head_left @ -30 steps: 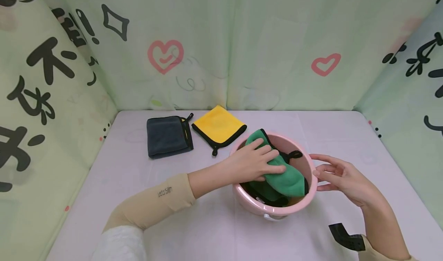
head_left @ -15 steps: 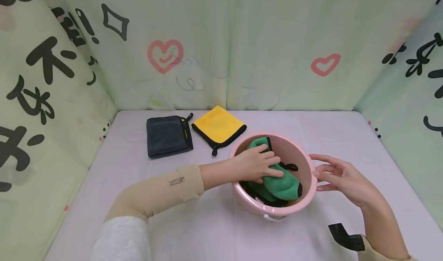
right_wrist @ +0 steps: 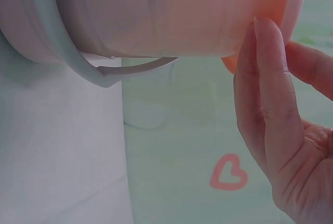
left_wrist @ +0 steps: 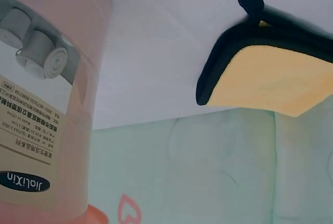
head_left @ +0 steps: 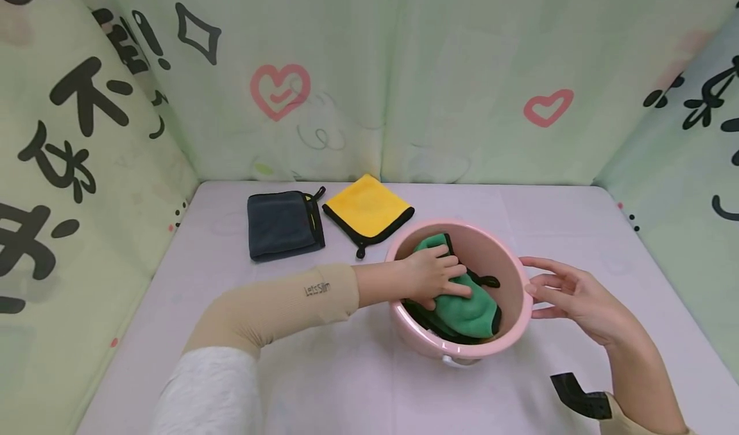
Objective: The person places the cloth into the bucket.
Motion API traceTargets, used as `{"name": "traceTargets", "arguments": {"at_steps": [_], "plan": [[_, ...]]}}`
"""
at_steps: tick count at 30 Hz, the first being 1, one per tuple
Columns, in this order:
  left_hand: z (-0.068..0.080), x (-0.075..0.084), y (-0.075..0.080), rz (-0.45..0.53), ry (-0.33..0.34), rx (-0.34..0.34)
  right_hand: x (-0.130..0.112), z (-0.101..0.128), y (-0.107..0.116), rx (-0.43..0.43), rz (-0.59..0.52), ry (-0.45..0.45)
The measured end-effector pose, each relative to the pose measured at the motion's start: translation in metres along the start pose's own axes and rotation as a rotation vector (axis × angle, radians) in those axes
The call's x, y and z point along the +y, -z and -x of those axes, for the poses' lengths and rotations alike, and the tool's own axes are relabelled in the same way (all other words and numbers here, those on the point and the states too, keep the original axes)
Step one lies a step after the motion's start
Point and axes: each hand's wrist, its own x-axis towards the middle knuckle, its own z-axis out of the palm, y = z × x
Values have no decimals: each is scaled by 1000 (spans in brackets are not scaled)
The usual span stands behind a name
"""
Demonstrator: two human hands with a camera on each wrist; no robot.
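green cloth (head_left: 464, 303) under left hand (head_left: 430, 278) fingers, inside pink bucket (head_left: 514, 265)

The head camera looks forward and down from above the table (head_left: 358, 383), taking in its whole top, both forearms and the printed curtains on three sides. The left wrist camera sits low and very close against the outside of the pink bucket (left_wrist: 47, 104), facing across the tabletop toward the yellow cloth (left_wrist: 276, 81) and the back curtain; its picture appears turned over, with the table above the curtain. The right wrist camera is just as near on the bucket's other side, beside the right hand (right_wrist: 281, 130). All three views share the bucket; head and left wrist share the yellow cloth.
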Motion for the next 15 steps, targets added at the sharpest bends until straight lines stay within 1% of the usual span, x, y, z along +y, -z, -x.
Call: {"name": "traceTargets", "arguments": {"at_steps": [2,6,11,15], "plan": [[-2,0,1,10,-7,-50,0,0,0,5,10,-7],[-3,0,4,29,-11,-126,0,0,0,16,33,-16],[-4,0,5,79,-16,-183,-1,1,0,18,27,-11],[-6,0,5,96,-15,-208,-1,1,-1,10,-3,2]]}}
